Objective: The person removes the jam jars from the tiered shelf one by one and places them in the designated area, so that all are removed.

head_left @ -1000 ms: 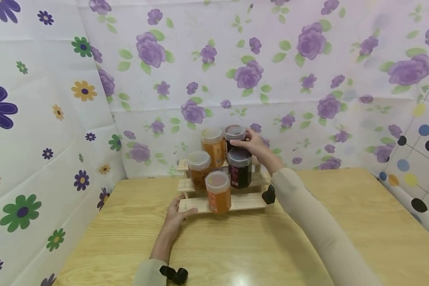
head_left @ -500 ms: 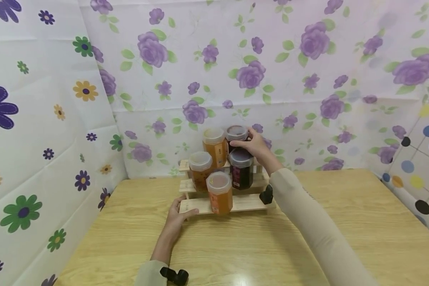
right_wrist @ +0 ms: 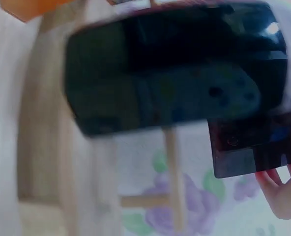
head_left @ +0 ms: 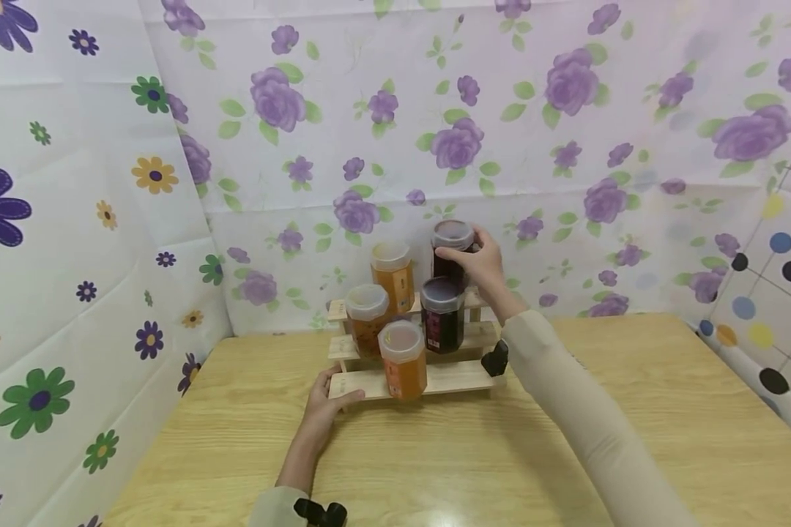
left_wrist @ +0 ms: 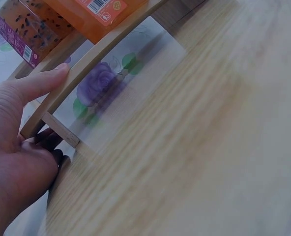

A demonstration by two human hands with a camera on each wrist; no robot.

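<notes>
My right hand (head_left: 481, 265) grips a dark jar (head_left: 450, 269) with a clear lid by its upper part, above the right side of the top tier of a wooden step rack (head_left: 458, 375). In the right wrist view, the base of this held jar (right_wrist: 244, 155) shows above the fingers. My left hand (head_left: 323, 405) holds the left end of the rack's lowest step, the thumb (left_wrist: 44, 82) on top and the other fingers behind and below. Close under the held jar, a second dark jar (head_left: 443, 322) stands on the middle tier.
An amber jar (head_left: 393, 282) stands on the top tier, a seeded amber jar (head_left: 367, 322) on the middle tier's left, and an orange jar (head_left: 404, 366) on the lowest step. The rack sits on a wood-grain table (head_left: 501, 461) before a flowered cloth (head_left: 343, 132).
My right hand has moved the dark jar right and slightly up, opening a gap beside the amber jar. My left hand keeps its hold on the rack.
</notes>
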